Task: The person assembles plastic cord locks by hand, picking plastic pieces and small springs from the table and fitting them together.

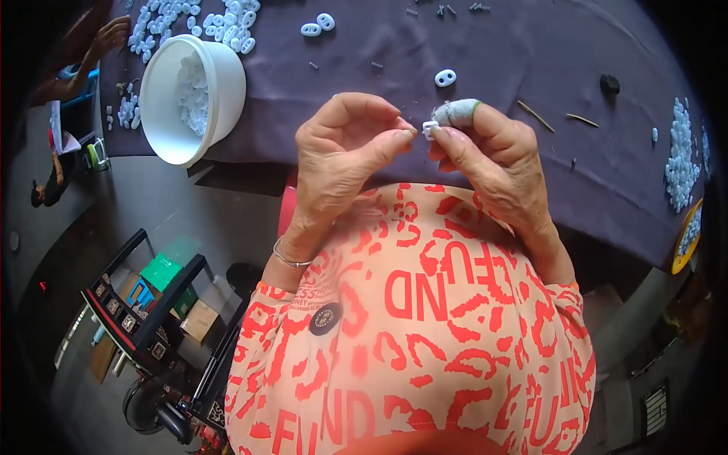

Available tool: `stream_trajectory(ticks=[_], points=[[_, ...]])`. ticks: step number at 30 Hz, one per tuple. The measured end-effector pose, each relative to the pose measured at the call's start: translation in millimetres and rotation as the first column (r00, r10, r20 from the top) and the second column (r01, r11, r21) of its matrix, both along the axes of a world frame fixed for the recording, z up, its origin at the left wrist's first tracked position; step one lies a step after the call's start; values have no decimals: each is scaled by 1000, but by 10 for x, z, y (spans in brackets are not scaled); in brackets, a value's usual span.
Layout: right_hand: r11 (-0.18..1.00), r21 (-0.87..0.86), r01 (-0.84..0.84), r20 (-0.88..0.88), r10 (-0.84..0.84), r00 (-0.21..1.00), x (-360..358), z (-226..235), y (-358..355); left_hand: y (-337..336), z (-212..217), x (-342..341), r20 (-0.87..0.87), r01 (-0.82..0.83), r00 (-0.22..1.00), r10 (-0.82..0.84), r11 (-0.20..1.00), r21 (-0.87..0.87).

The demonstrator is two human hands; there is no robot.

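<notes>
Above the table's near edge my left hand (341, 144) is closed, thumb and forefinger pinching a tiny item at their tips, too small to make out. Just to its right, my right hand (493, 148) grips a small white plastic cord-lock piece (429, 130) between thumb and forefinger. A pale wrapping (456, 113) covers that forefinger. The two sets of fingertips face each other, a narrow gap apart. Beyond them lies a white oval cord-lock shell (446, 78) with two holes. Two more such shells (318, 25) rest farther off, and small springs (377, 65) are scattered around.
A white tub (230, 91) with white pieces inside stands tilted at the left, beside a heap of shells (227, 23). Small white parts (682, 159) are piled at the right near a yellow tray (686, 243). Two thin sticks (537, 116) and a dark lump (609, 83) lie on the dark cloth. Another person's hand (112, 34) shows upper left.
</notes>
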State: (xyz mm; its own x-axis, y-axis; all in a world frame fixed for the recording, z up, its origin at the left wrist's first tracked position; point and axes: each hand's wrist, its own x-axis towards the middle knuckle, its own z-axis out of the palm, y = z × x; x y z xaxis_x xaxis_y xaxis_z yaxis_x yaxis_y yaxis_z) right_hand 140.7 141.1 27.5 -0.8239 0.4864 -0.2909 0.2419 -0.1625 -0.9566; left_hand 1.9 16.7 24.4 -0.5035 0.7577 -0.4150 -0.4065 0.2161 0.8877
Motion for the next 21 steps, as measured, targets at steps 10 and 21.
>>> stream_trajectory(ticks=[10,21], points=[[999,7,-34,91,33,995,28,20,-80,-70,44,84,-28,2,1000,-3,1000,-13],[984,159,-82,93,68,993,35,-15,-109,-96,48,133,-105,-3,994,-1,999,-41]])
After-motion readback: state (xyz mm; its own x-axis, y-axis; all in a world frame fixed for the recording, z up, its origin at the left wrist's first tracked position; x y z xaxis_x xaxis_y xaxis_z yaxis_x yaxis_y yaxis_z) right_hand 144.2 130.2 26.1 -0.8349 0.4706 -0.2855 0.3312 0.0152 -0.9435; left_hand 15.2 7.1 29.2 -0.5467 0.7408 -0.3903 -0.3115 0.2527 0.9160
